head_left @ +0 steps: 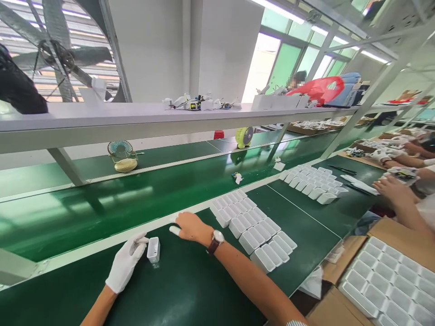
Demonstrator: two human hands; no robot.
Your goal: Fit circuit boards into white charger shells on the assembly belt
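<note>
A small white plastic case (pixel 153 250) with an open top stands on the dark green work surface in front of me. My left hand (pixel 126 263), in a white glove, is at the left side of this case. Its fingers are bent together, with the tips at or just beside the case's edge; whether they grip anything is hidden. Over the surface to the right, my right hand (pixel 192 227) points left with thumb and fingers apart, white covers on some tips, and nothing visible in it. Rows of similar white cases (pixel 253 226) stand beyond the right forearm.
Past a pale rail lies a green conveyor belt (pixel 190 192) with a small circuit part (pixel 238 177) on it. A shelf (pixel 136 120) runs above. More cases (pixel 309 181) stand farther right, near co-workers' hands (pixel 396 185). A cardboard box (pixel 353 296) of cases sits lower right.
</note>
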